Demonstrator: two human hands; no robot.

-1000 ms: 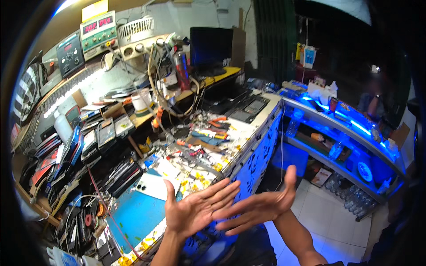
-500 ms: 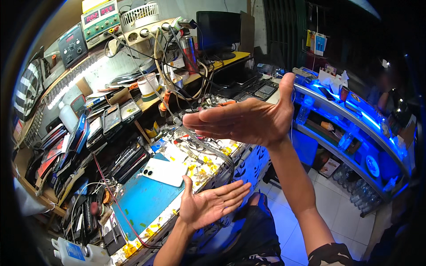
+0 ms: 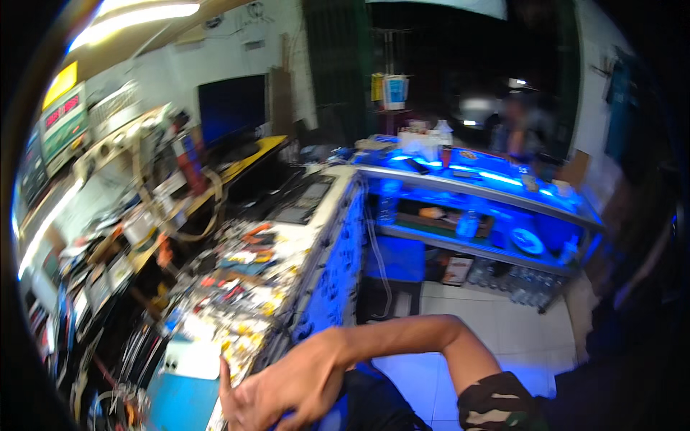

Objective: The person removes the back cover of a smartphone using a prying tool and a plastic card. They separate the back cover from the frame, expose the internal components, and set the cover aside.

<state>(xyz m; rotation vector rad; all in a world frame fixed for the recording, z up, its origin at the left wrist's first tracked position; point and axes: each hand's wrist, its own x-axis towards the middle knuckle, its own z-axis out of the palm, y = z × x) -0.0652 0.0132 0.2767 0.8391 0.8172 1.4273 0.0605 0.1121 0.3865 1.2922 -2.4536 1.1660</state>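
My right hand (image 3: pixel 305 377) is low in the view, its forearm bent in from the right and a camouflage sleeve (image 3: pixel 499 406) above the elbow. Motion smears its fingers, which point down and left. At its left end a thumb or finger stands up, and I cannot make out whether it belongs to my left hand, which is otherwise hidden or out of view. Nearest the hand, a white phone (image 3: pixel 192 358) lies back up by the blue work mat (image 3: pixel 180 399). I see nothing held.
Tools and scraps litter the workbench (image 3: pixel 291 248). A dark monitor (image 3: pixel 231 108) stands on a yellow-edged shelf, with a power supply (image 3: pixel 63 118) at far left. Across the tiled floor (image 3: pixel 467 309) is a blue-lit display counter (image 3: pixel 474 183); a blurred person (image 3: pixel 516 129) is beyond it.
The view has swung right, showing more of the counter. My right hand has dropped from mid-view to the lower edge and turned downward. My left hand no longer shows clearly.
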